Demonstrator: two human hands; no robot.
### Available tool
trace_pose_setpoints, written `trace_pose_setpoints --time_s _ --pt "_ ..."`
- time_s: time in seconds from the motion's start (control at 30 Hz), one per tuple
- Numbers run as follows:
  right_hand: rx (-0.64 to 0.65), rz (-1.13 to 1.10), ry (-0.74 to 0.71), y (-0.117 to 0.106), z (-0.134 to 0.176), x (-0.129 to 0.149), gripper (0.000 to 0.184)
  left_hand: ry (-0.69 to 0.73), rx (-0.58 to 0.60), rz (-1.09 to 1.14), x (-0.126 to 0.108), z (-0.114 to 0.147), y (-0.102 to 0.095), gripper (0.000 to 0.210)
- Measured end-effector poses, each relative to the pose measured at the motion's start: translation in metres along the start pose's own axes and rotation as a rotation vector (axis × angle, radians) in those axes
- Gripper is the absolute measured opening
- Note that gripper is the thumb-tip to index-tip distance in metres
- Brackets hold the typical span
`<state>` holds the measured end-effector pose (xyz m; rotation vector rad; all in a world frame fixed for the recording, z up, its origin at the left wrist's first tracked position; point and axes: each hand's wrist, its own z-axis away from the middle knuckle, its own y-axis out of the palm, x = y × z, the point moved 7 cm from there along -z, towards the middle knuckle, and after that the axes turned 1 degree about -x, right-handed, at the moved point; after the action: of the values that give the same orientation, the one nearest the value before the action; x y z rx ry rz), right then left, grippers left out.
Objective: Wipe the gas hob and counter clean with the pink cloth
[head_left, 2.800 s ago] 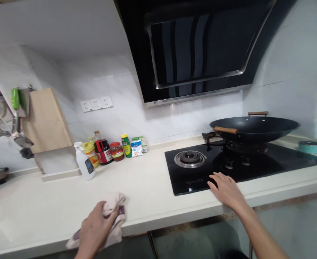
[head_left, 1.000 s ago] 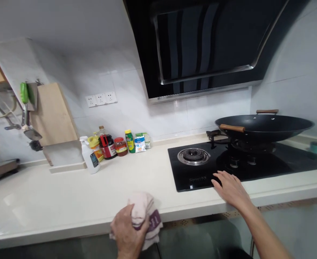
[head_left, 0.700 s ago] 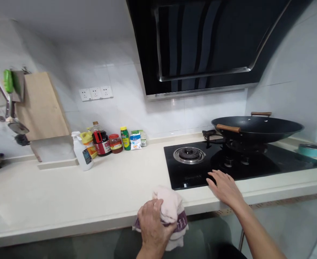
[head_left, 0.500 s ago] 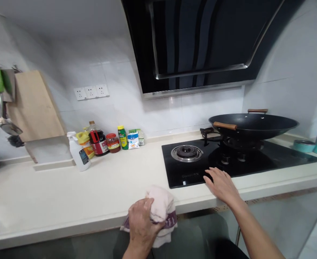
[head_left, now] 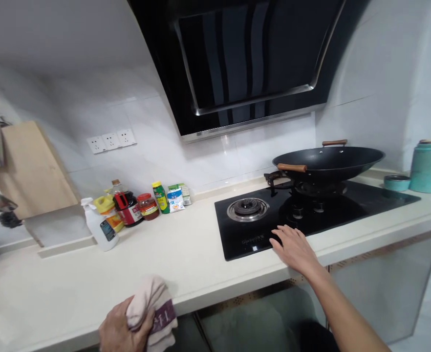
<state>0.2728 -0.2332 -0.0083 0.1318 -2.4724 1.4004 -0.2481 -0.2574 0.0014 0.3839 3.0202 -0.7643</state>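
Observation:
My left hand (head_left: 122,327) grips a pale pink towel (head_left: 145,300) with a purple band, bunched up at the counter's front edge. Part of the cloth hangs over that edge. My right hand (head_left: 292,247) rests with fingers spread on the front edge of the black gas stove (head_left: 233,244), holding nothing. Just behind it are the stove's knobs (head_left: 298,211). A black wok (head_left: 329,164) with wooden handles sits on the right burner. The left burner (head_left: 247,208) has nothing on it.
Along the wall stand a white spray bottle (head_left: 100,230), a dark sauce bottle (head_left: 127,208), a red-lidded jar (head_left: 148,208), a green bottle (head_left: 160,198) and a small packet (head_left: 175,200). A range hood (head_left: 245,63) hangs overhead. A teal canister (head_left: 430,166) and bowl (head_left: 397,183) are at right.
My left hand has moved left along the counter edge with the towel. My right hand stays at the stove's front edge. The view has shifted slightly to the right.

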Motion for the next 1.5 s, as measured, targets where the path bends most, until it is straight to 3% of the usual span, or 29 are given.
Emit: trace_pose_setpoints --time_s 0.2,0.4,0.67,0.8,0.93,1.07,1.13,1.3,1.4,1.5 --pt "0.007 0.002 0.014 0.0 0.0 -0.001 0.047 -0.112 -0.079 -0.111 -0.025 -0.003 -0.005 0.049" --pt "-0.019 0.02 0.003 0.004 0.0 -0.004 0.044 0.033 -0.107 -0.047 -0.09 -0.001 0.002 0.046" --pt "-0.032 0.039 -0.013 0.005 0.001 -0.006 0.045 0.141 0.197 0.13 -0.206 -0.014 0.033 0.042" --pt "-0.014 0.06 -0.015 0.005 0.001 -0.006 0.046 0.191 0.25 0.248 -0.243 -0.024 0.039 0.043" --pt "-0.013 0.057 -0.019 0.004 0.001 -0.006 0.047 0.098 0.378 0.405 -0.242 -0.04 0.045 0.035" --pt "-0.023 0.042 -0.025 0.004 0.002 -0.006 0.047 -0.212 0.699 0.636 -0.215 -0.058 0.068 0.04" --pt "-0.02 0.038 -0.023 0.006 0.001 -0.006 0.047 -0.362 0.799 0.711 -0.2 -0.064 0.081 0.05" --pt "-0.021 0.023 -0.018 0.008 0.0 -0.009 0.047 -0.507 0.754 0.804 -0.183 -0.067 0.091 0.064" --pt "-0.033 -0.062 -0.005 0.004 0.0 -0.011 0.046 -0.494 0.748 0.813 -0.189 -0.061 0.085 0.058" --pt "-0.049 -0.285 -0.032 -0.006 0.003 0.003 0.044 -0.479 0.735 0.867 -0.194 -0.058 0.079 0.049"
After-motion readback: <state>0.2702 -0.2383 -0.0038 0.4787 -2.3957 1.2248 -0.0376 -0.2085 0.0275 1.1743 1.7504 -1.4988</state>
